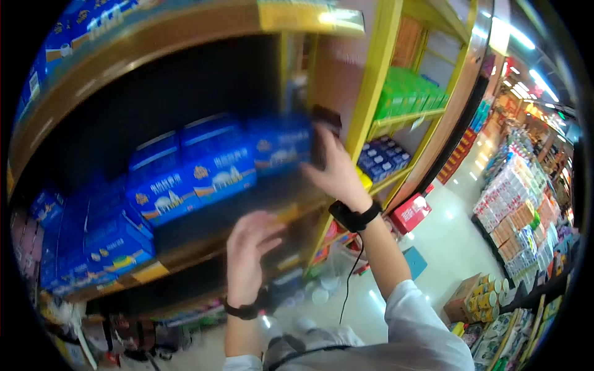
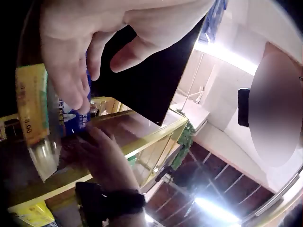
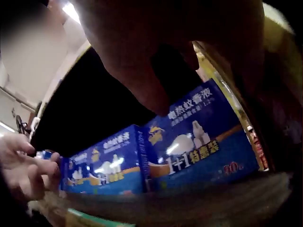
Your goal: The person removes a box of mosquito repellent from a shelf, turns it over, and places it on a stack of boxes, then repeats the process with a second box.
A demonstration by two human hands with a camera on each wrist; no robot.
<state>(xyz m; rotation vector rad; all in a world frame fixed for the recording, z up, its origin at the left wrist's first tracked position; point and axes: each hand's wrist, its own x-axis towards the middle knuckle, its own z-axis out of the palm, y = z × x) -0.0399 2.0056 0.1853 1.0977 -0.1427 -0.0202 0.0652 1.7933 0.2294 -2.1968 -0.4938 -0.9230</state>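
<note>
Blue printed boxes stand in a row on a brown shelf, with mosquito-coil-liquid lettering on their fronts. My right hand is at the right end of the row, its thumb close to the blurred end box. In the right wrist view, that hand hangs over the end box and its thumb overlaps the top edge. My left hand is raised in front of the shelf edge, fingers loosely bent and holding nothing. In the left wrist view, its fingers overlap a blue box.
More blue boxes are stacked lower left. Yellow shelving to the right holds green boxes and small dark-blue boxes. A red box stands on the floor. A cable hangs below my right wrist.
</note>
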